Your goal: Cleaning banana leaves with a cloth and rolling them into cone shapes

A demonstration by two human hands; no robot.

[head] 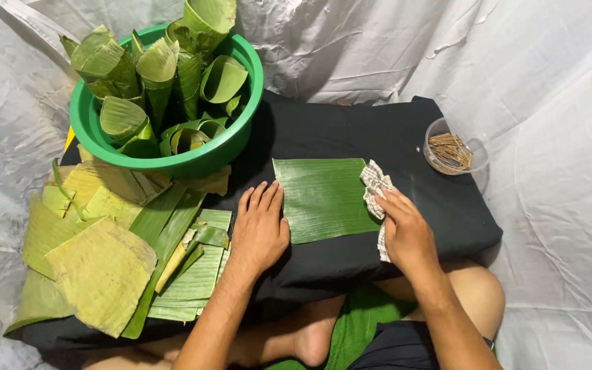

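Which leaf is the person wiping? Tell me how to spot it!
Find the black cloth-covered board over the person's lap. In its middle lies one flat, dark green leaf piece, with the left hand at its left edge and the right hand pressing a checked cloth at its right. Unlike the stacked, yellowish leaves nearby, it lies alone.

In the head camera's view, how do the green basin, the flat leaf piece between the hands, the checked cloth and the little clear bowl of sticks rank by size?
Largest to smallest as they look:
1. green basin
2. flat leaf piece
3. clear bowl of sticks and checked cloth: unsure, since the right hand hides part of the cloth.
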